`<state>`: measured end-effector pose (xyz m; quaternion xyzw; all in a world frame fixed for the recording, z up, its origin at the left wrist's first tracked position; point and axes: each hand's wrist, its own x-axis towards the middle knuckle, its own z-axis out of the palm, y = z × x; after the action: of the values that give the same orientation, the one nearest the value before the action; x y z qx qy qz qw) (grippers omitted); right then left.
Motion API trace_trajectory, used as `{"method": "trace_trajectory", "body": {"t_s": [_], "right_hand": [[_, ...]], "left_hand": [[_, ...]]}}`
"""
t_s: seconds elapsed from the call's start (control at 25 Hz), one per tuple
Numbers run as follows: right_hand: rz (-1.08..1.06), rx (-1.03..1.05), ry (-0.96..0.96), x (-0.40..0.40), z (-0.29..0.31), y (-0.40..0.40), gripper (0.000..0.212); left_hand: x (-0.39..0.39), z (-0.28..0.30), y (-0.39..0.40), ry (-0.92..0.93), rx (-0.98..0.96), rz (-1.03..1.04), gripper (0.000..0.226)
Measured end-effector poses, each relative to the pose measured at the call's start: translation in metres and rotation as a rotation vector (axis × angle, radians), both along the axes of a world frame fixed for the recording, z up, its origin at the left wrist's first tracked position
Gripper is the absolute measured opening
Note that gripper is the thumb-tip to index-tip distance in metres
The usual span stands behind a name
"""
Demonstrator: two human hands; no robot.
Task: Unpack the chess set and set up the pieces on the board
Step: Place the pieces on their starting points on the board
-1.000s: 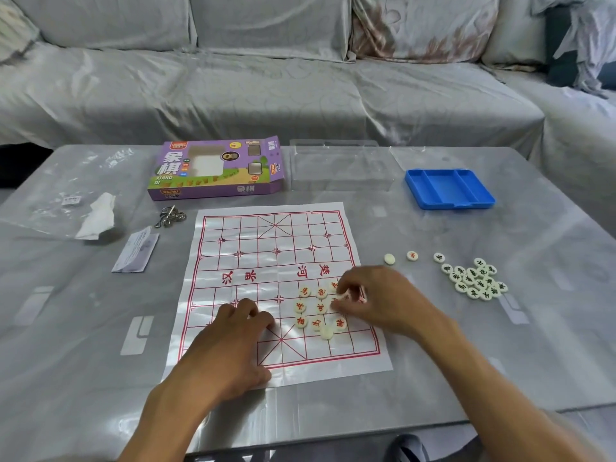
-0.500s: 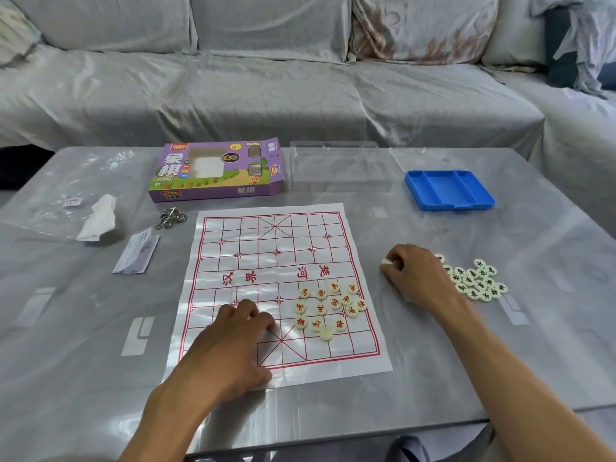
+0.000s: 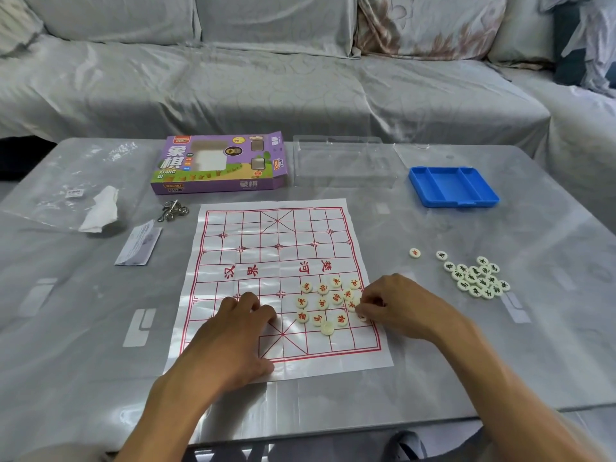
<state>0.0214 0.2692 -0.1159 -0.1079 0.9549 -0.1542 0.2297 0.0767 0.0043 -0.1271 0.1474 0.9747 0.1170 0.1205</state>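
A white paper xiangqi board [image 3: 276,248] with red lines lies flat on the table. Several round white pieces with red characters [image 3: 328,301] are bunched on its near right part. A pile of pieces with black characters [image 3: 478,278] lies on the table to the right, and one red-marked piece [image 3: 414,252] sits apart from it. My left hand [image 3: 238,335] rests on the board's near left part, fingers loosely bent, holding nothing. My right hand [image 3: 396,306] is at the board's right edge and pinches a small white piece [image 3: 362,317] against the board beside the red group.
The purple chess box [image 3: 220,165], a clear plastic lid [image 3: 343,161] and a blue tray [image 3: 451,186] stand along the far side. Metal rings [image 3: 173,210], a folded leaflet [image 3: 138,245], a tissue [image 3: 100,208] and a plastic bag [image 3: 60,181] lie at left. A sofa is behind.
My right hand went from the board out to the loose pieces on the table, took a white piece there, and came back to the board's right edge. My left hand stayed put.
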Motion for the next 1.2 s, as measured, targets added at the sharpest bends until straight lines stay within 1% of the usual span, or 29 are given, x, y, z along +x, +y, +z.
{"method": "trace_trajectory", "body": {"t_s": [0.08, 0.16, 0.2, 0.28, 0.32, 0.4, 0.44, 0.56, 0.64, 0.72, 0.8, 0.88, 0.96, 1.0, 1.04, 1.08, 1.12, 1.16, 1.2], "right_hand": [[-0.037, 0.019, -0.010, -0.002, -0.003, 0.005, 0.031], [-0.059, 0.090, 0.072, -0.003, -0.002, 0.007, 0.031], [-0.061, 0.091, 0.124, -0.002, -0.002, 0.004, 0.031], [-0.018, -0.005, 0.170, 0.006, 0.003, -0.007, 0.030], [0.049, -0.031, 0.164, 0.012, 0.004, -0.016, 0.032], [0.184, 0.004, 0.145, 0.023, 0.000, -0.035, 0.035], [0.209, 0.013, 0.157, 0.025, -0.004, -0.041, 0.032], [0.191, -0.018, 0.162, 0.023, -0.007, -0.044, 0.019], [0.197, -0.052, 0.135, 0.020, -0.006, -0.041, 0.021], [0.189, -0.046, 0.156, 0.018, -0.004, -0.038, 0.024], [0.128, 0.000, 0.210, 0.015, -0.006, -0.036, 0.023], [0.053, 0.009, 0.219, 0.009, -0.008, -0.033, 0.019], [-0.065, -0.045, 0.257, 0.000, -0.006, -0.023, 0.014], [-0.168, -0.086, 0.321, -0.008, -0.005, -0.011, 0.010], [-0.272, -0.094, 0.398, -0.018, -0.007, 0.004, 0.012], [-0.347, -0.050, 0.440, -0.027, -0.009, 0.022, 0.022], [-0.396, 0.022, 0.423, -0.034, -0.014, 0.038, 0.034], [-0.427, 0.079, 0.381, -0.040, -0.021, 0.051, 0.040], [-0.436, 0.107, 0.357, -0.045, -0.028, 0.059, 0.039]], "left_hand": [[-0.001, -0.001, 0.000, 0.000, -0.004, -0.002, 0.055], [-0.001, -0.001, 0.000, 0.005, -0.004, 0.004, 0.055], [0.000, -0.001, 0.000, 0.006, -0.002, 0.006, 0.055], [0.000, -0.001, 0.000, 0.006, -0.002, 0.003, 0.055], [0.000, -0.002, 0.000, 0.007, 0.002, 0.004, 0.055], [0.000, -0.002, -0.001, 0.007, 0.015, 0.010, 0.056], [0.000, -0.002, -0.001, 0.006, 0.014, 0.010, 0.056], [0.000, -0.002, 0.000, 0.004, 0.006, 0.007, 0.057], [0.000, -0.001, 0.000, 0.006, 0.005, 0.003, 0.057], [-0.001, -0.001, 0.000, 0.008, 0.002, 0.000, 0.057], [-0.001, -0.003, -0.001, 0.006, -0.001, 0.002, 0.057], [0.000, -0.003, -0.001, 0.004, -0.003, 0.005, 0.057], [0.000, -0.003, -0.002, 0.000, -0.002, 0.006, 0.057], [0.000, -0.003, -0.002, -0.002, 0.001, 0.006, 0.057], [0.000, -0.002, -0.001, -0.003, 0.004, 0.005, 0.057], [0.001, -0.003, -0.001, -0.004, 0.006, 0.004, 0.057], [0.001, -0.003, 0.000, -0.007, 0.008, 0.004, 0.058], [0.001, -0.003, 0.000, -0.008, 0.007, 0.005, 0.059], [0.000, -0.003, 0.000, -0.009, 0.006, 0.004, 0.059]]}}
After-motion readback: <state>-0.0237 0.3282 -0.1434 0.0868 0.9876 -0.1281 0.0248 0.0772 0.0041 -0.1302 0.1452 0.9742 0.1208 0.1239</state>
